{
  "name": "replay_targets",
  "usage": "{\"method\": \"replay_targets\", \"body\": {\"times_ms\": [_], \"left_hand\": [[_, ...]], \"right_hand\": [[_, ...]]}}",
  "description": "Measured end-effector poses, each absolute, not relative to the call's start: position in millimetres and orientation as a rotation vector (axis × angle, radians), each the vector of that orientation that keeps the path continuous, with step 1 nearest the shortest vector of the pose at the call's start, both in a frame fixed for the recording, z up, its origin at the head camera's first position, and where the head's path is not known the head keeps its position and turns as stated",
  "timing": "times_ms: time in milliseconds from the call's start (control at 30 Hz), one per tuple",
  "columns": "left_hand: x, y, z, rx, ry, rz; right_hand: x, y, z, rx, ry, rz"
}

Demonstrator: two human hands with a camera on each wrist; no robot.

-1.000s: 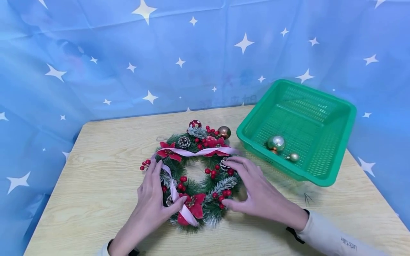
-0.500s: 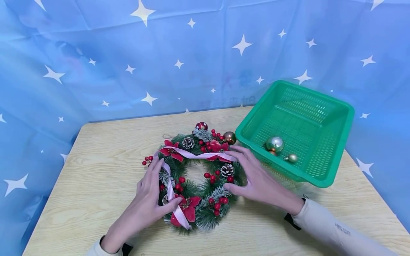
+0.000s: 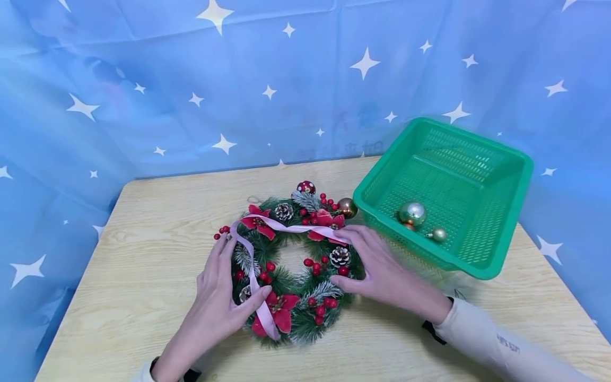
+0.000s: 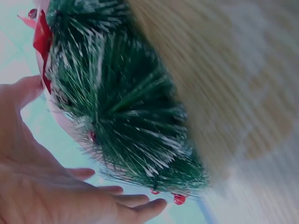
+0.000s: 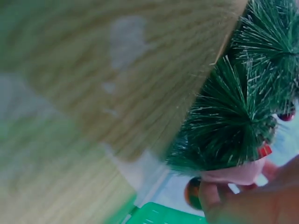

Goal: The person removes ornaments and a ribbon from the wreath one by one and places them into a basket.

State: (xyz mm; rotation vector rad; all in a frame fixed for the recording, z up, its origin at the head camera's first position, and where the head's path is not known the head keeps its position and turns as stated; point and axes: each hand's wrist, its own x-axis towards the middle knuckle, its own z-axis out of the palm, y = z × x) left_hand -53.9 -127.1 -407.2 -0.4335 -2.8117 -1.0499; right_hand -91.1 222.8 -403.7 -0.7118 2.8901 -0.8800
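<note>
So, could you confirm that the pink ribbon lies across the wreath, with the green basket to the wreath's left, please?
Not quite: the head view shows the green basket to the right of the wreath; the pink ribbon does lie across it.

A pale wooden tabletop (image 3: 138,265) with streaky grain ran beneath the left hand (image 3: 216,297) and the right hand (image 3: 374,270). Flat on it, between the two, lay a green wreath (image 3: 305,324). Beyond the right hand and farther right stood a green basket (image 3: 503,212), and a small dark sprig (image 3: 459,294) lay just past the right wrist (image 3: 431,303).
</note>
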Motion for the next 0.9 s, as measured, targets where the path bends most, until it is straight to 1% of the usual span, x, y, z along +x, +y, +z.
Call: {"method": "replay_targets", "body": {"times_ms": [233, 400, 667, 900], "left_hand": [[-47, -122, -405, -0.318, -2.868, -1.036], [-44, -118, -405, -0.304, -2.901, -1.011], [-49, -121, -408, -0.372, -2.913, -1.001], [-58, -132, -406, -0.455, -2.960, -1.035]], "right_hand": [[-77, 212, -403, -0.707, 3.027, -0.774], [-67, 204, -402, -0.712, 3.107, -0.707], [-60, 204, -402, -0.680, 3.118, -0.688], [-54, 211, -402, -0.724, 3.077, -0.774]]}}
